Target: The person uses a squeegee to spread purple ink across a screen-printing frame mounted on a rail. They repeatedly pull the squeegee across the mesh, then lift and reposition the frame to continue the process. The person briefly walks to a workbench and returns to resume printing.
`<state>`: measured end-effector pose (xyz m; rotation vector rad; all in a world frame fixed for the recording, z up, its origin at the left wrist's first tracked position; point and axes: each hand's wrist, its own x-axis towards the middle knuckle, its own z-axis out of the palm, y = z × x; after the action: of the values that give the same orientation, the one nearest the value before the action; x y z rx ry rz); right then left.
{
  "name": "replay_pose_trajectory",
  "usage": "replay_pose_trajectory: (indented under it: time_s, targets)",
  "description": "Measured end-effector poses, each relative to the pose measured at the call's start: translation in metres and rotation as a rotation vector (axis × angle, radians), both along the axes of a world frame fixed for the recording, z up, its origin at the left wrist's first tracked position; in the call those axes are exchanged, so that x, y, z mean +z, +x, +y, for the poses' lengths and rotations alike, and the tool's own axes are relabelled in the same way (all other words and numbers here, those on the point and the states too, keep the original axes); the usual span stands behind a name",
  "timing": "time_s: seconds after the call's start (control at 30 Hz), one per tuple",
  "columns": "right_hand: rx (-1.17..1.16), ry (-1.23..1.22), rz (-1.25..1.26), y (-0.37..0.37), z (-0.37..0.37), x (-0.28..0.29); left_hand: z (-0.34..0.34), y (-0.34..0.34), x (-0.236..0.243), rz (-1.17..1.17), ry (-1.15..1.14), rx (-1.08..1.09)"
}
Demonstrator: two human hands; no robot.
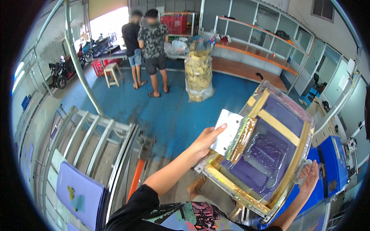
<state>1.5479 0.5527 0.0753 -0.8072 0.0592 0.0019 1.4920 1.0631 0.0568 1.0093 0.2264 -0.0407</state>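
Observation:
My left hand (208, 142) grips a flat silver metal scoop or blade (224, 133) with a stained, brownish-green edge (243, 138). It is held over the left part of a screen frame (303, 143) with purple mesh (283, 123) and tape strips along its sides. A wet, glossy patch (262, 156) shows on the mesh below a crossing tape strip. My right hand (311, 175) is closed on a pale grey piece (301, 171) at the frame's right edge; I cannot tell whether it is a separate object.
A metal rack (88, 142) holding purple sheets (79, 192) stands left. Blue plastic bins (333, 161) are at right. Two people (135, 46) (152, 54) stand ahead beside a table, a stool (112, 71) and a tall wrapped bundle (198, 75). Shelves (250, 50) and motorbikes (63, 73) are farther back.

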Motion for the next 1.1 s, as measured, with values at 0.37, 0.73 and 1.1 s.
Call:
replay_pose_trajectory:
  time_s: [0.37, 0.73, 1.1]
  targets:
    - [0.270, -0.118, 0.178, 0.276, 0.208, 0.002, 0.143, 0.128, -0.001, 0.085, 0.070, 0.345]
    - [0.189, -0.124, 0.171, 0.518, 0.289, -0.021, 0.243, 0.409, -0.027, 0.026, 0.046, 0.282]
    - [-0.351, -0.437, 0.144, 0.600, 0.147, -0.037, 0.161, 0.731, -0.033, 0.111, -0.015, -0.244]
